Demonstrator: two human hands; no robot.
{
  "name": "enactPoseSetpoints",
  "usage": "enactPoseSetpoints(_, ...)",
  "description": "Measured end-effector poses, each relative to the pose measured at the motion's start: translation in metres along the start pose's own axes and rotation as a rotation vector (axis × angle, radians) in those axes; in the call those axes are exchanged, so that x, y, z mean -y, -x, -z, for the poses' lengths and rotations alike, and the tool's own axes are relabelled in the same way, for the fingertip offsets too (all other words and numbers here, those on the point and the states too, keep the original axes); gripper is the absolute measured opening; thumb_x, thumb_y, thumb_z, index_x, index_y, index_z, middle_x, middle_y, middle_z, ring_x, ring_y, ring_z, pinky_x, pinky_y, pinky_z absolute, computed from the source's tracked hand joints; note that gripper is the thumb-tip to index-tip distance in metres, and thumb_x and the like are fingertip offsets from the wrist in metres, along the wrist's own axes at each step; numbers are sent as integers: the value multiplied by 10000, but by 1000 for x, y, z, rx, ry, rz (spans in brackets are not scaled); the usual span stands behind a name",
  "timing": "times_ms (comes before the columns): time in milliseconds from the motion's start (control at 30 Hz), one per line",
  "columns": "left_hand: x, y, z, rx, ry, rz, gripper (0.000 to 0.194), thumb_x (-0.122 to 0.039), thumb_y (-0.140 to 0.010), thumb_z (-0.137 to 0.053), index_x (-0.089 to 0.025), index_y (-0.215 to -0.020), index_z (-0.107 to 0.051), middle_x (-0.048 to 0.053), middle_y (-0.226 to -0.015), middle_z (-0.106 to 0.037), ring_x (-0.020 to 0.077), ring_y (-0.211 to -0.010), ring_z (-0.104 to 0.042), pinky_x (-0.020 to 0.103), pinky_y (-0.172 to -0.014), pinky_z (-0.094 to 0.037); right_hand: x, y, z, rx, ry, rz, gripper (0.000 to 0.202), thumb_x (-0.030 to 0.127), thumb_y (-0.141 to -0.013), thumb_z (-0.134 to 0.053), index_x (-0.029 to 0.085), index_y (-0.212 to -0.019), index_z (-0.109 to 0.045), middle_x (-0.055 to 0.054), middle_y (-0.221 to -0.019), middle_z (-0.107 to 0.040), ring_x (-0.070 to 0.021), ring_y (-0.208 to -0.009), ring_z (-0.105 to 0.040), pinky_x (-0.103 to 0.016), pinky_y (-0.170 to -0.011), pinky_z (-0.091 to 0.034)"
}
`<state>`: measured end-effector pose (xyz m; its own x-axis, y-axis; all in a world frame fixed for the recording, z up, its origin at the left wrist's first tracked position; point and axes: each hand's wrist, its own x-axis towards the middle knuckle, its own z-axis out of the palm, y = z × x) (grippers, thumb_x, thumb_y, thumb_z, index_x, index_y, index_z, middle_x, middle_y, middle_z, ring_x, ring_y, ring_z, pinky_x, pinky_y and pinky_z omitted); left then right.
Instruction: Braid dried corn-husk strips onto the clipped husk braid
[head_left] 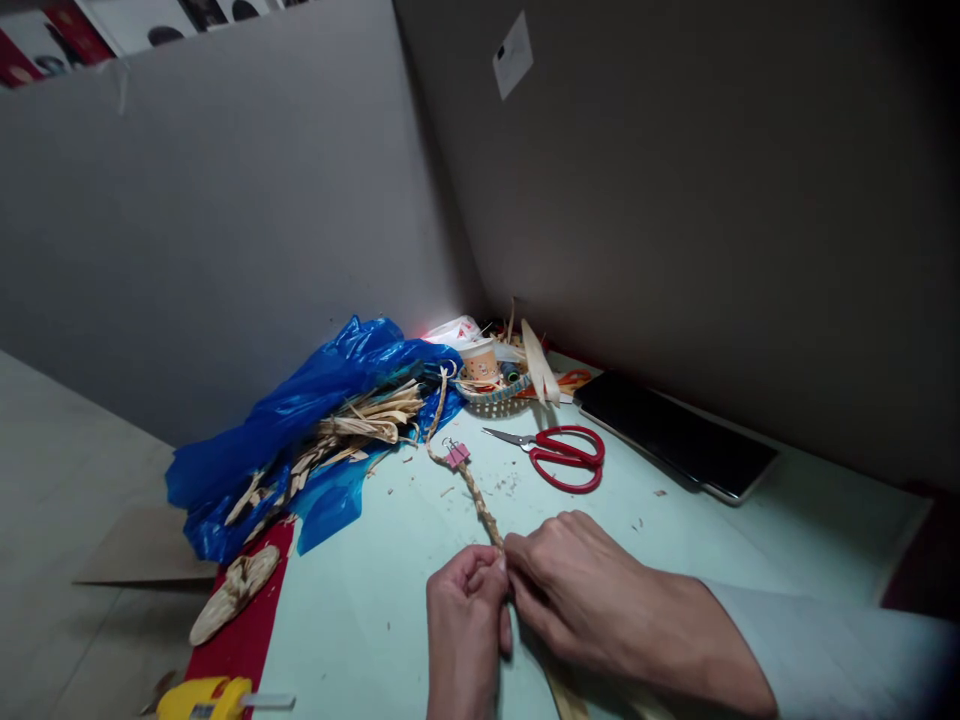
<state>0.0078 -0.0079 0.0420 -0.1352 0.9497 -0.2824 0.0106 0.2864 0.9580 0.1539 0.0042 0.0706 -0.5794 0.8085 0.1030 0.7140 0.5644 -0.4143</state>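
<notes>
Two bare hands meet at the near middle of the pale green table (675, 520), both pinched on the near end of a braided straw cord (480, 500). The left hand (466, 620) has its fingers curled shut around the strands, thumb pressed against them, and the right hand (581, 590) closes its fingertips on the same spot from the right, touching the left. From the hands the cord runs away toward the far left, passing through a small pink binder clip (456, 456) and on up to a heap of loose straw strips (360, 425) lying on a crumpled blue plastic bag (300, 410). Red-handled scissors (559, 455) lie just right of the clip, blades pointing left. Farther right a dark phone (675, 435) lies flat by the wall. At the far corner sits a small woven basket (499, 395) with a paper cup (480, 358). A yellow glue gun (206, 700) lies at the near left edge, beside a red strip (244, 630) bearing a woven straw piece (234, 592).
</notes>
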Motion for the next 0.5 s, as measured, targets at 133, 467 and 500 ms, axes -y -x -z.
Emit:
enactPoseSetpoints(133,-1,2,6,34,-58,-56,178,-294,-697,-686,-116,-703,-679,14,-570,-616,134,-580,-505,213,-551,-387,14,1,0,37,134,16,188,168,-887,-447,168,-796,-611,-73,-704,-642,-189,-605,-504,-330,-564,-198)
enactPoseSetpoints(467,5,7,16,76,7,4,280,-390,-765,-666,-113,-802,-689,-43,-541,-496,80,-489,-338,197,-482,-294,31,3,-9,-30,347,78,150,15,-787,-551,163,-781,-570,-54,-658,-623,-195,-553,-541,-342,-498,-207)
enactPoseSetpoints(500,4,7,16,81,19,12,304,-417,-773,-659,-114,-797,-685,-59,-517,-456,68,-461,-283,195,-455,-250,33,2,-9,-14,350,68,170,-5,-786,-536,161,-771,-566,-55,-655,-623,-191,-552,-543,-340,-497,-212)
